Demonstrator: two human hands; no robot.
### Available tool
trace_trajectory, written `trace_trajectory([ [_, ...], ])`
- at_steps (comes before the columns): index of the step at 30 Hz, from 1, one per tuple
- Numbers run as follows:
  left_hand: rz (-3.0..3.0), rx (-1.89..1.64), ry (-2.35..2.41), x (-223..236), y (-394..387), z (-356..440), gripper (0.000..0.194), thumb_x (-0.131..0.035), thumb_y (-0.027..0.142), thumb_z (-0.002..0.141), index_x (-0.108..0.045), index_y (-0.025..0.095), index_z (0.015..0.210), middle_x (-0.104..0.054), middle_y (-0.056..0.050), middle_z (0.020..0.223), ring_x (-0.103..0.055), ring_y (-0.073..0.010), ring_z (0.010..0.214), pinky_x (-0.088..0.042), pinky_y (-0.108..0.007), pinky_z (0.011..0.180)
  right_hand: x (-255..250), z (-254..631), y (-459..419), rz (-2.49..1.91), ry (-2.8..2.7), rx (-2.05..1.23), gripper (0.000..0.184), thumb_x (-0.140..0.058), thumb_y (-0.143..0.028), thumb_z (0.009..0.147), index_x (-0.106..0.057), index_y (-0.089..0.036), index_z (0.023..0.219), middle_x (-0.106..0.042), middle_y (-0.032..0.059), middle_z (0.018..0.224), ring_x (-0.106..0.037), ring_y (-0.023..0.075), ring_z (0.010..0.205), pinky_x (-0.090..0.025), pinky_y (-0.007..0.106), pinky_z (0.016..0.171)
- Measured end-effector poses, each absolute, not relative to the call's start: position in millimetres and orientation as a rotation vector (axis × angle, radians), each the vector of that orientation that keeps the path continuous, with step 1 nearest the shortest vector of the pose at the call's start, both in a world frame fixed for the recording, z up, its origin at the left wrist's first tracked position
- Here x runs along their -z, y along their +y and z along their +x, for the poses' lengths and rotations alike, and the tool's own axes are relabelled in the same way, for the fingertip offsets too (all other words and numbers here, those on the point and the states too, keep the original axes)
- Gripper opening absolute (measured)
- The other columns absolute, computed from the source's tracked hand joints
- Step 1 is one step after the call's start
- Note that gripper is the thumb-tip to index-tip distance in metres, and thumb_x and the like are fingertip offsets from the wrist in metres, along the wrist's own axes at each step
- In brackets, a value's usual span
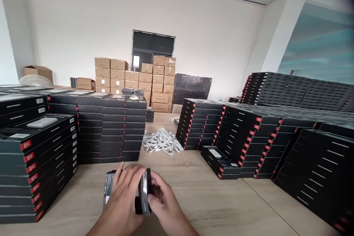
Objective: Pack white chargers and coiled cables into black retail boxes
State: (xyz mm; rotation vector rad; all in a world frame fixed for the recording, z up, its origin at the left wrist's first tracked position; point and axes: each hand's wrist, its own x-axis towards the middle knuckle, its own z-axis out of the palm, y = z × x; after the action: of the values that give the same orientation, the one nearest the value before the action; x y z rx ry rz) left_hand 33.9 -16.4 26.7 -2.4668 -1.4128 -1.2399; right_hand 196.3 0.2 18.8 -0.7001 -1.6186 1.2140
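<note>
Lower centre of frame: black box (145,196) above table (210,202) | left hand (123,195) grips over its top, right hand (167,204) grips its right side | white cables (162,142) beyond | step seems two-handed box handling, opening or closing unclear | next move calls for steady, even hold.

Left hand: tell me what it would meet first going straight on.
Beyond the dark rectangular box in its grip, the left hand would probably meet the heap of coiled white cables first, though depth is unclear.
</note>
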Motion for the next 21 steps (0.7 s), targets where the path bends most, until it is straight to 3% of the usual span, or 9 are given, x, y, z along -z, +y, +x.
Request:
trace_trajectory([
  [3,-2.509,1.104,-1.362,-23,-16,38,0.083,-0.053,0.006,0.056,-0.039,0.027,0.135,-0.057,-0.007,0.127,-0.050,-0.0276,0.121,-0.013,-0.053,0.115,-26,194,-1,-0.787,-1.678,-1.167,0.052,-0.052,-0.004,0.068,-0.058,-0.020,0.117,-0.071,0.0037,0.098,-0.066,0.0208,0.089,-0.052,0.031,0.078],
  [8,-2.550,1.076,-1.353,-19,-16,41,0.085,-0.052,0.007,0.054,-0.038,0.027,0.135,-0.056,-0.007,0.129,-0.050,-0.0282,0.121,-0.014,-0.050,0.115,-20,196,1,-0.956,-1.651,-0.913,0.047,-0.041,-0.001,0.057,-0.062,-0.019,0.095,-0.067,-0.0010,0.080,-0.062,0.0167,0.076,-0.050,0.025,0.071],
  [11,-2.554,1.073,-1.371,-16,-14,39,0.087,-0.053,0.007,0.053,-0.037,0.028,0.135,-0.055,-0.007,0.130,-0.048,-0.0277,0.122,-0.014,-0.048,0.115,-12,202,6,-1.040,-1.621,-0.768,0.051,-0.039,-0.001,0.062,-0.061,-0.019,0.104,-0.066,-0.0007,0.079,-0.061,0.0162,0.073,-0.051,0.025,0.069],
  [14,-2.411,1.077,-1.457,-13,-12,37,0.086,-0.055,0.006,0.054,-0.038,0.026,0.135,-0.052,-0.009,0.133,-0.044,-0.0294,0.125,-0.018,-0.050,0.113,-8,207,10,-0.998,-1.656,-0.563,0.057,-0.045,-0.004,0.072,-0.050,-0.021,0.126,-0.064,0.0068,0.112,-0.062,0.0210,0.099,-0.052,0.032,0.084],
  [17,-2.256,1.096,-1.551,-10,-10,38,0.083,-0.058,0.006,0.056,-0.040,0.023,0.135,-0.051,-0.011,0.132,-0.044,-0.0309,0.124,-0.023,-0.051,0.109,-9,208,13,-0.950,-1.789,-0.285,0.034,-0.049,-0.010,0.081,-0.065,-0.025,0.107,-0.048,0.0075,0.140,-0.043,0.0279,0.128,-0.039,0.046,0.104],
  [19,-2.198,1.099,-1.565,-8,-10,40,0.082,-0.059,0.007,0.057,-0.040,0.022,0.136,-0.052,-0.011,0.130,-0.046,-0.0309,0.122,-0.023,-0.051,0.109,-8,205,14,-0.993,-1.853,-0.334,0.026,-0.046,-0.017,0.088,-0.070,-0.026,0.090,-0.050,0.0050,0.139,-0.037,0.0286,0.133,-0.032,0.050,0.108],
  [21,-2.186,1.083,-1.535,-6,-10,43,0.083,-0.060,0.008,0.058,-0.039,0.021,0.137,-0.053,-0.011,0.129,-0.046,-0.0309,0.121,-0.020,-0.051,0.110,-6,200,14,-1.039,-1.837,-0.540,0.027,-0.045,-0.026,0.092,-0.070,-0.025,0.081,-0.058,0.0052,0.129,-0.040,0.0277,0.131,-0.033,0.049,0.108],
])
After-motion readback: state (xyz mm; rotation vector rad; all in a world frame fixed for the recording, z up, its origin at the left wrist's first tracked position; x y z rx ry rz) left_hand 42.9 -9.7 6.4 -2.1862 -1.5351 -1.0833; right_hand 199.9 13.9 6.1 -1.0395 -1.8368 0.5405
